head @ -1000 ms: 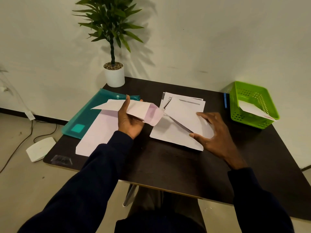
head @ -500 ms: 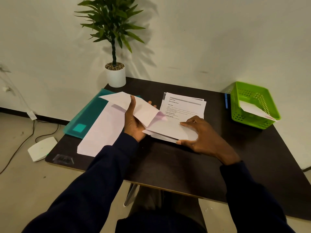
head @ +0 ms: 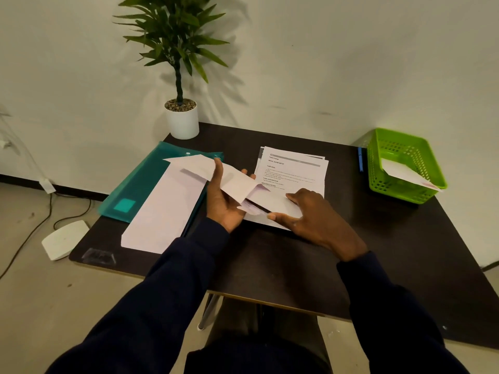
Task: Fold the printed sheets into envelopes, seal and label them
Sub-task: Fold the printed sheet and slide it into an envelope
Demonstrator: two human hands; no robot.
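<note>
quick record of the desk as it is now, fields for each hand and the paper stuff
left hand: holds envelope, open end toward the other hand
right hand: pinches folded sheet, its end at that opening
printed stack: flat on table, behind both hands
green basket: far right, second envelope inside
teal folder: left, under pale sheets

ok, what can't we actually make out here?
All head view:
- folded sheet: how deep it sits in the envelope, hidden by the envelope and the right hand
- printed stack: body text too small
- second envelope: lower part behind the green basket wall
</note>
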